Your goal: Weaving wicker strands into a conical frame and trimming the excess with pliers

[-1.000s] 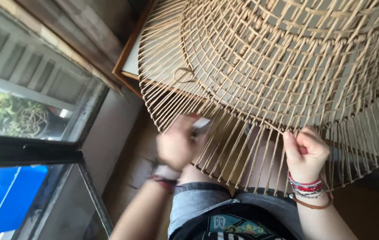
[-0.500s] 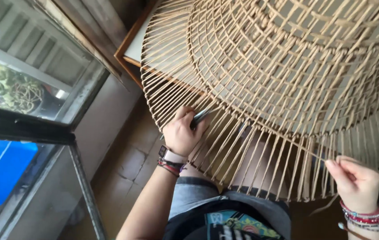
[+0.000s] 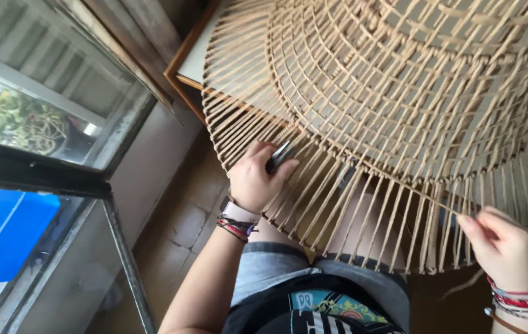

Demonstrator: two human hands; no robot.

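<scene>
Rattan frame (image 3: pixel 400 111), upper right: my left hand (image 3: pixel 258 176) grips a tool (image 3: pixel 279 156) at its lower-left rim, my right hand (image 3: pixel 502 247) pinches a strand (image 3: pixel 437 204) at lower right.

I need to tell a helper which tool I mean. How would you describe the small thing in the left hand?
Start at the big woven cane shade. At its lower left edge, the left hand grips a small dark metal tool, the only shiny thing among pale canes.

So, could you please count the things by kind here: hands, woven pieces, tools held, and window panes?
Hands: 2, the left hand and the right hand
Woven rattan frame: 1
Dark tool in the left hand: 1
Window panes: 2
Total: 6
</scene>
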